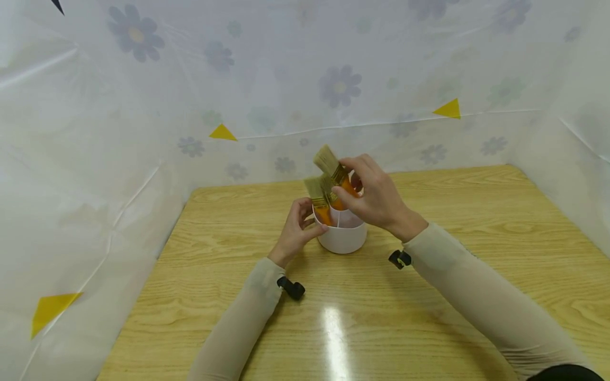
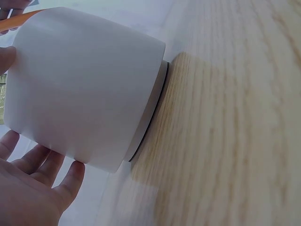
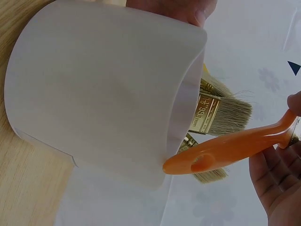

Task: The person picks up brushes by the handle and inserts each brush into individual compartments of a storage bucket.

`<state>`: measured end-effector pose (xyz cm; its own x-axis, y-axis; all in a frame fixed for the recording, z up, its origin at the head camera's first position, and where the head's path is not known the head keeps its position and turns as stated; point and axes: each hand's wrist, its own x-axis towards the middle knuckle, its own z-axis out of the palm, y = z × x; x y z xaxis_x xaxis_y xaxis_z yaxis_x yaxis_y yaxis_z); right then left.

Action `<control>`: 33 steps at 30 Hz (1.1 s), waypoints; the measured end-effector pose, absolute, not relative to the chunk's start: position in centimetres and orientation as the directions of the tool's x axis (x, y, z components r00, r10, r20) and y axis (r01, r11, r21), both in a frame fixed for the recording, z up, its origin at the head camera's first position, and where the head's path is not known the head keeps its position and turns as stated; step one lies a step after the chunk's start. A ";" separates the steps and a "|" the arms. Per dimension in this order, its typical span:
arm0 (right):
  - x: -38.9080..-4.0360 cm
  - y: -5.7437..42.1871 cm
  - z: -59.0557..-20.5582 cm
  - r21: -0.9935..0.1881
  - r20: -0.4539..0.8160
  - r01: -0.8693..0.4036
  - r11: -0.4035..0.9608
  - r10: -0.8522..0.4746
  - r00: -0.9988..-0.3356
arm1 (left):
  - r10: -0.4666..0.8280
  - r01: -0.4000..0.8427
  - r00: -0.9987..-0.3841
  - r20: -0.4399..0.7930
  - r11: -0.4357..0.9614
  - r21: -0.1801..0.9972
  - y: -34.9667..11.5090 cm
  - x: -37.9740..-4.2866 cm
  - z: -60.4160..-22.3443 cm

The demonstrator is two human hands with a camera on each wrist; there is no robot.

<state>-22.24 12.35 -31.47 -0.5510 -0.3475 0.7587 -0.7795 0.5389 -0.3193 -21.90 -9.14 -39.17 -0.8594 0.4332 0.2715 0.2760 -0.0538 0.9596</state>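
A white round holder point(image 1: 342, 241) with inner dividers stands on the table. My left hand point(image 1: 295, 230) grips its left side, the thumb at the rim; in the left wrist view the fingertips touch the smooth wall of the holder point(image 2: 84, 89). Several flat paintbrushes point(image 3: 230, 115) stand inside it, bristles up, with metal ferrules and orange handles. Above the rim, my right hand point(image 1: 376, 196) pinches another paintbrush point(image 1: 326, 160) near its ferrule, bristles tilted up and left. In the right wrist view, the lower end of its orange handle point(image 3: 230, 150) overlaps the holder's rim.
The wood-grain table point(image 1: 429, 317) reaches a pale plastic curtain point(image 1: 286, 63) printed with flowers at the back and sides. Yellow triangles point(image 1: 447, 109) mark the curtain. A black wrist mount point(image 1: 292, 288) sits at my left cuff, another mount point(image 1: 399, 259) at my right.
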 end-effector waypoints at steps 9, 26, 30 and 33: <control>-22.1 12.2 -31.4 -0.312 0.771 -0.793 0.524 -0.347 -0.533 | 0.435 0.275 -0.861 0.264 -0.038 0.961 -9.2 -21.9 -39.2; -22.2 11.6 -31.1 -0.307 0.794 -0.812 0.497 -0.337 -0.506 | 0.423 0.266 -0.870 0.253 -0.029 0.964 -9.3 -21.9 -39.2; -22.2 11.5 -31.1 -0.305 0.800 -0.820 0.484 -0.336 -0.496 | 0.425 0.263 -0.871 0.246 -0.019 0.965 -9.4 -21.9 -39.1; -22.3 11.5 -31.2 -0.302 0.804 -0.826 0.476 -0.338 -0.489 | 0.427 0.265 -0.871 0.244 -0.010 0.964 -9.4 -21.8 -39.1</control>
